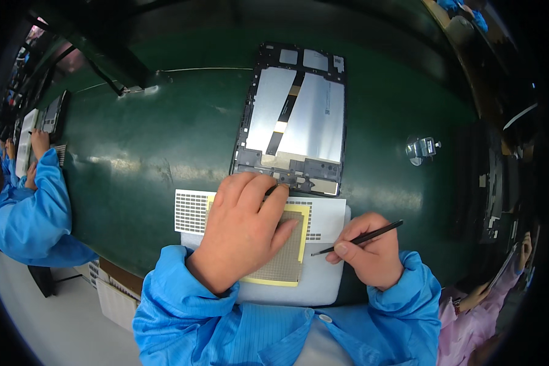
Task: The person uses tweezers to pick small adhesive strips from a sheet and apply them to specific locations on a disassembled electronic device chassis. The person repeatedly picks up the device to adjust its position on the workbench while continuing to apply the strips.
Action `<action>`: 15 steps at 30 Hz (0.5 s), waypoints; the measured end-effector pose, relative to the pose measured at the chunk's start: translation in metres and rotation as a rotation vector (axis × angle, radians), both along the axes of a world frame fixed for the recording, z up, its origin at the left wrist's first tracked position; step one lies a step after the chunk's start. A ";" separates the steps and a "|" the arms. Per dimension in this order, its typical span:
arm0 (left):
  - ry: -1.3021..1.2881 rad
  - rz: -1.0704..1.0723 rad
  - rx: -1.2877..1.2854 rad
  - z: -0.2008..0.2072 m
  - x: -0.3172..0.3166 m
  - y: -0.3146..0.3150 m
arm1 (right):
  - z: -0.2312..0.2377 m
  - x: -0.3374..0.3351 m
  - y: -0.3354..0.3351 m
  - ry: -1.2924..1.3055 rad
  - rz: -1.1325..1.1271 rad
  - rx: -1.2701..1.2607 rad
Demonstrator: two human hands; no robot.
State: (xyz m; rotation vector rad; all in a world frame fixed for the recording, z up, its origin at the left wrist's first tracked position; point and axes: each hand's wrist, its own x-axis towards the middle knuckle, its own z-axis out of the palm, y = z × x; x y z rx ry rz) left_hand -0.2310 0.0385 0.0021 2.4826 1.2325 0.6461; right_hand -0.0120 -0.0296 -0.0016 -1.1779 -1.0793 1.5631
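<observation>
My left hand (241, 222) lies palm down over a yellow-edged gridded sheet (280, 261) and a white sheet with rows of small dark stickers (191, 211). Its thumb stands apart, and its bent fingers reach the lower edge of an opened tablet body (314, 116). Between thumb and forefinger nothing shows. My right hand (370, 250) is closed round slim black tweezers (375, 233), whose tip points left, just above the white pad (320, 283) at the gridded sheet's right side. Silver plate and a dark ribbon cable (285, 116) show inside the tablet body.
A small clear container (421, 148) stands to the right on the green table (165, 146). Dark device parts (491, 189) line the far right. A co-worker in blue (33, 207) sits at left, another person in pink (479, 317) at lower right. A metal post (104, 46) rises at upper left.
</observation>
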 end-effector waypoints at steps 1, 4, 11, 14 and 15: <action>-0.002 -0.003 -0.001 0.001 0.000 0.000 | 0.001 0.001 0.004 -0.003 -0.012 0.038; -0.018 0.001 -0.003 0.000 0.000 -0.001 | 0.015 -0.010 0.026 0.018 -0.131 0.115; 0.155 0.091 0.023 0.006 0.003 -0.011 | 0.006 -0.045 0.098 -0.033 -0.046 0.121; 0.178 0.106 0.022 0.006 0.004 -0.014 | -0.003 -0.046 0.098 -0.106 0.008 0.166; 0.165 0.103 0.024 0.005 0.003 -0.013 | -0.003 -0.045 0.096 -0.133 0.026 0.179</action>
